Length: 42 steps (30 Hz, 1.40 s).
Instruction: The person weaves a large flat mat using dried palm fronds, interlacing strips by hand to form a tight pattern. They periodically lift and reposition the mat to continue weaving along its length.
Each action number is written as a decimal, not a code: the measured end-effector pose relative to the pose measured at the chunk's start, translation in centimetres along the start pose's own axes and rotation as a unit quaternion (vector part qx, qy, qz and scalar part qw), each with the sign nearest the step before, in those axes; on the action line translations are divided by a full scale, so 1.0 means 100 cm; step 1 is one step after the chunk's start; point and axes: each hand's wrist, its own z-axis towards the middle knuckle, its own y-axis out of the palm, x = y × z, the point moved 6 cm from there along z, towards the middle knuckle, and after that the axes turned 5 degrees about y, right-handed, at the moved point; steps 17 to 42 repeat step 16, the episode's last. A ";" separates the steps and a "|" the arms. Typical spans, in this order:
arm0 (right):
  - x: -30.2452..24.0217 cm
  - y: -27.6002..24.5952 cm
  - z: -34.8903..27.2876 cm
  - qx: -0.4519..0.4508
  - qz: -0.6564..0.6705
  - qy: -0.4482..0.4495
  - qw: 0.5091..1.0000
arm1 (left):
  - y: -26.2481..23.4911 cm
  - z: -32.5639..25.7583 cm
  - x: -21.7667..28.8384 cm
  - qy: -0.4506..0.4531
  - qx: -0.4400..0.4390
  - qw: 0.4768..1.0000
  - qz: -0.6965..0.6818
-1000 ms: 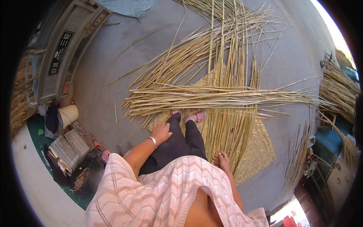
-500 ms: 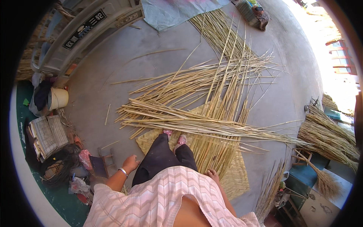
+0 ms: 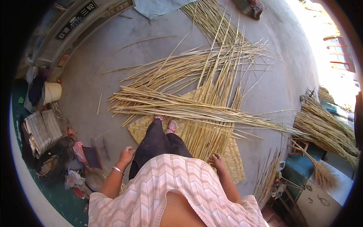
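I stand on a half-woven mat (image 3: 141,128) of split reed, its close plaiting spread under and in front of my feet. My left hand (image 3: 127,154), with a silver bangle at the wrist, hangs beside my dark trousers. Its fingers are loosely bent and hold nothing. To the right of my body, my right hand (image 3: 216,161) hangs above the mat's near right part, fingers loose and apart, with nothing in them. A thick bundle of reed strips (image 3: 177,108) lies crosswise over the mat just beyond my shoes. Long strips (image 3: 221,75) run from the weave away from me.
More reeds (image 3: 206,19) lie at the far end by a pale blue sheet (image 3: 159,7). At left are a cream bucket (image 3: 52,93), papers (image 3: 43,128) and bags. A reed bundle (image 3: 321,130) and a broom (image 3: 323,176) rest at right. A vehicle panel (image 3: 72,34) stands far left.
My right hand has lifted and moved up and right from the mat's edge. The left hand has risen slightly. The whole view has shifted, so the floor things sit farther left and higher.
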 end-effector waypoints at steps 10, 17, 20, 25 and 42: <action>-0.007 -0.054 0.028 -0.003 -0.115 0.029 0.993 | 0.054 -0.108 -0.071 -0.082 0.086 0.970 -0.213; -0.098 -0.048 0.024 0.014 -0.146 -0.069 0.987 | 0.099 -0.172 -0.126 -0.083 0.062 0.994 -0.044; -0.098 -0.048 0.024 0.014 -0.146 -0.069 0.987 | 0.099 -0.172 -0.126 -0.083 0.062 0.994 -0.044; -0.098 -0.048 0.024 0.014 -0.146 -0.069 0.987 | 0.099 -0.172 -0.126 -0.083 0.062 0.994 -0.044; -0.098 -0.048 0.024 0.014 -0.146 -0.069 0.987 | 0.099 -0.172 -0.126 -0.083 0.062 0.994 -0.044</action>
